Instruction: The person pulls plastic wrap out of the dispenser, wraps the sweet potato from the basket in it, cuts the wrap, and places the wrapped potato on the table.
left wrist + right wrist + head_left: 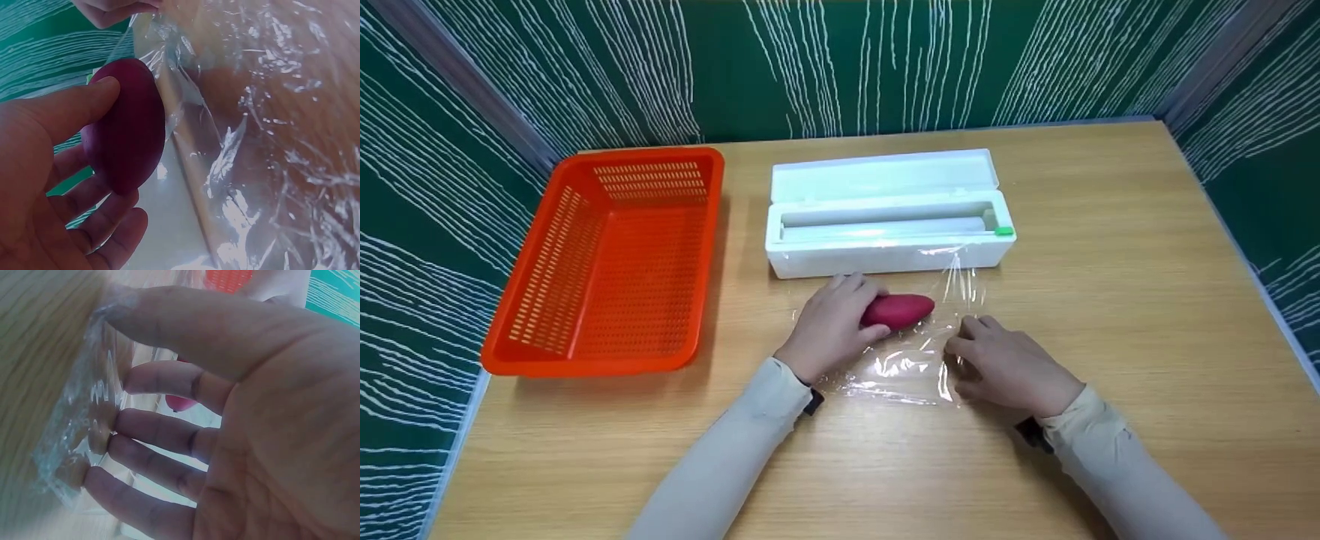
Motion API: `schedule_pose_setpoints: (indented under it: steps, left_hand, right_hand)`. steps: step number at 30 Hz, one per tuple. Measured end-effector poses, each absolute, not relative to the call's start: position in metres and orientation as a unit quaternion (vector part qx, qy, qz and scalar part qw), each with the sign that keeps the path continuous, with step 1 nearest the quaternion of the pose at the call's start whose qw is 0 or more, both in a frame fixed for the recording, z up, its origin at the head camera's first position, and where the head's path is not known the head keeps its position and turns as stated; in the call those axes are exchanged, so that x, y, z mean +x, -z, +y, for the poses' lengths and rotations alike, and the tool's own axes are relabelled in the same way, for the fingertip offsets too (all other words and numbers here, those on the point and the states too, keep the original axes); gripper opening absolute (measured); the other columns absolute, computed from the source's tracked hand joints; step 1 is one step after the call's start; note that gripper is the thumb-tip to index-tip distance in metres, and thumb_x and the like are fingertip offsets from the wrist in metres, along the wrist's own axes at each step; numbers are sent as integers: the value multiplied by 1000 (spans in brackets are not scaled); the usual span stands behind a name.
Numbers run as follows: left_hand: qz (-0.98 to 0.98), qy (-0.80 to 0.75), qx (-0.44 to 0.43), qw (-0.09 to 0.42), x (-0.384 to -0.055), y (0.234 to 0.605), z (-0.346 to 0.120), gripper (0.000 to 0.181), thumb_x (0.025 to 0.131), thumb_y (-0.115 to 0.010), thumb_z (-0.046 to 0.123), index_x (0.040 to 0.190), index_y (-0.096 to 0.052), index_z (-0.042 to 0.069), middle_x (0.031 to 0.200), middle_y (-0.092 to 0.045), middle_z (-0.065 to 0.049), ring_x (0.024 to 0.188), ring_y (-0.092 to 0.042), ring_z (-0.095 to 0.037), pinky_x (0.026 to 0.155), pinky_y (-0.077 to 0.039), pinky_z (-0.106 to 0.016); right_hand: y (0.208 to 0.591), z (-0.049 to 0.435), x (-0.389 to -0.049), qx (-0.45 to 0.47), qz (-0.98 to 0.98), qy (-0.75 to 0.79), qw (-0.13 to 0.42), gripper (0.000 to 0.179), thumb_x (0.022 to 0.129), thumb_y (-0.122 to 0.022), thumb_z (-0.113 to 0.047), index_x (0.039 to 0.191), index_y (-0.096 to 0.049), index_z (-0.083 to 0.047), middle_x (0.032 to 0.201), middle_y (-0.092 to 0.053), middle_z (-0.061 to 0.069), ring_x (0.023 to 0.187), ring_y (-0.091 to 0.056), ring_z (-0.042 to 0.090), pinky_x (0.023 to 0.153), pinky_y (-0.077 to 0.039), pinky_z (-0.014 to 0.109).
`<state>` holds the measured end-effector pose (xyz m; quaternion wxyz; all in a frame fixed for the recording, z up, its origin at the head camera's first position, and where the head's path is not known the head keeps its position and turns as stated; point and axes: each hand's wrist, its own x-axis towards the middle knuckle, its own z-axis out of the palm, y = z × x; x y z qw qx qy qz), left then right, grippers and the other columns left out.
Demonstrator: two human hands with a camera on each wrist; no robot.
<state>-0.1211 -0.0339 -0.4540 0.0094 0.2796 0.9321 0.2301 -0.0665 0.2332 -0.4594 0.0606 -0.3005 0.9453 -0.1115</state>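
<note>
My left hand (834,324) holds a smooth, purple-red sweet potato (901,310) over a sheet of clear plastic wrap (900,366). Seen from the left wrist, the thumb presses on the sweet potato's (126,126) near side and the fingers curl behind it. The wrap, wrinkled and shiny, stretches from the front of a white wrap dispenser box (847,259) toward me. At the sheet's right side, my right hand (1011,366) grips the wrap's edge. The right wrist view shows the film (84,416) bunched at the thumb tip and spread over the fingertips.
The dispenser stands with its lid (885,176) raised, a roll (900,229) inside and a green slider (1004,231) at the right end. An orange plastic basket (705,247) sits on the wooden table (1125,300) at left. Green, white-streaked panels (922,67) enclose the table.
</note>
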Motion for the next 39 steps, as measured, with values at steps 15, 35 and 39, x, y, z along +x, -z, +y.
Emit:
schedule_pose_setpoints:
  steps: [15,35,39]
  left_hand:
    - [933,-242,266,33,-123,464,-37,43,94,-76,37,131,-66,17,126,-66,0,119,-57,-17,100,-49,-39]
    - [936,-235,260,30,-120,455,-44,56,95,-75,38,144,-60,17,135,-61,-1,126,-55,-20,103,-49,-41]
    - [936,-226,270,15,-117,444,-48,59,95,-76,39,145,-57,16,133,-61,-1,122,-56,-20,99,-52,-39]
  right_hand:
    - [459,234,-66,-306,944,114,57,29,79,-86,-16,103,-69,-15,98,-53,3,97,-53,27,58,-46,36]
    - [459,232,-66,-304,944,109,69,36,79,-88,-18,109,-70,-13,100,-56,4,98,-53,28,60,-47,38]
    - [459,234,-65,-307,943,110,63,37,78,-88,-16,110,-70,-12,101,-55,5,99,-53,29,59,-47,37]
